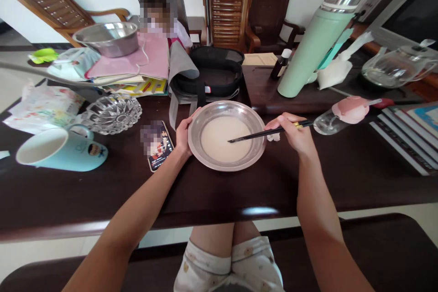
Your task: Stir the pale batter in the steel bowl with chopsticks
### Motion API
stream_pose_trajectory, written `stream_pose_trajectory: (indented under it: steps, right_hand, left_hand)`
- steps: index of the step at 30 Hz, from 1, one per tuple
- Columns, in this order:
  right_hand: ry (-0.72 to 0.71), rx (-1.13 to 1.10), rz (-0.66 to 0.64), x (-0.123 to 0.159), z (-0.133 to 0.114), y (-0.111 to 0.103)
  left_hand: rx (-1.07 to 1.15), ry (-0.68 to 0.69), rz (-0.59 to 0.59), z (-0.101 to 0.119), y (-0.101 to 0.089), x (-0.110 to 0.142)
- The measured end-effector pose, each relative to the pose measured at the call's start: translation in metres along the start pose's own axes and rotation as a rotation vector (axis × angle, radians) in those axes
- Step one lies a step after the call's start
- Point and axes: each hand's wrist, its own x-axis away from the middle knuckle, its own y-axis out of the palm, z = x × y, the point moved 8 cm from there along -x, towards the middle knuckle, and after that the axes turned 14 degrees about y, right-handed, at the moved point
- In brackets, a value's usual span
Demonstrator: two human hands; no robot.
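Observation:
A shallow metal bowl [255, 121] of pale batter [222, 141] sits on the dark table [219, 191] in front of me. My left hand [184, 134] curls round the bowl's left rim, fingers closed on it. My right hand [294, 134] is closed on a pair of black chopsticks [263, 134], whose tips reach into the batter near the bowl's middle.
A phone [159, 150] lies just left of the bowl, a light blue mug [61, 150] and a glass dish [112, 114] further left. Behind stand a black pot [214, 70], a green thermos [325, 32], a glass jug [393, 66] and a pink-lidded bottle [342, 114]. Books [410, 132] lie right. A person sits across the table.

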Motion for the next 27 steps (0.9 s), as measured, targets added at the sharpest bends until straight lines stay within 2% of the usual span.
stream_pose_trajectory:
  steps: [5,10,16,22,27]
  right_hand:
    - [0.046,0.028,-0.101,0.0,0.004,0.012]
    - [0.035,0.053,-0.002,0.0,0.001,0.001]
    - [0.044,0.095,-0.053,0.001,-0.003,0.014]
    - [0.026,0.037,0.001,0.0,0.0,0.001]
    - [0.041,0.056,-0.065,0.0,0.003,0.01]
  left_hand:
    - [-0.002,-0.005,0.014,0.0,0.0,0.001]
    - [-0.002,-0.006,0.026,0.002,0.002,0.003]
    - [0.02,-0.027,0.053,0.002,0.003,0.005]
    - [-0.006,0.001,0.007,0.001,0.002,0.001]
    - [0.002,0.0,0.011,0.0,0.0,0.0]
